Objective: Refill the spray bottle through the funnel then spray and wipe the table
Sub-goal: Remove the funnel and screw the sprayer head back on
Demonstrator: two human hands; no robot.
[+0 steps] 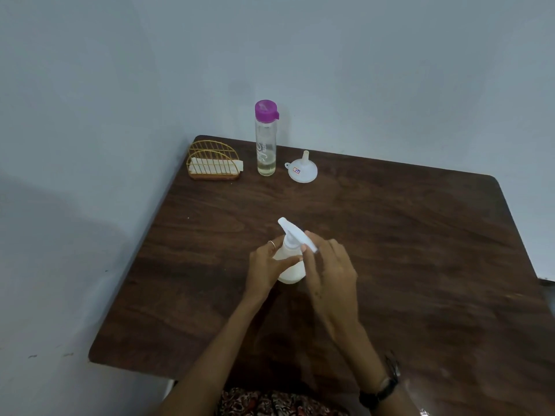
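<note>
At mid-table, the left hand (265, 265) wraps the white spray bottle (290, 267), standing upright on the dark wooden table (405, 235); the right hand (329, 268) pinches its trigger head. Well beyond stand an inverted funnel (302, 171), a purple-capped clear bottle (266, 139) and a wire napkin holder (213, 162).

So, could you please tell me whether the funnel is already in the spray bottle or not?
Not yet. The funnel sits upside down on the table, spout up, apart from the spray bottle.
</note>
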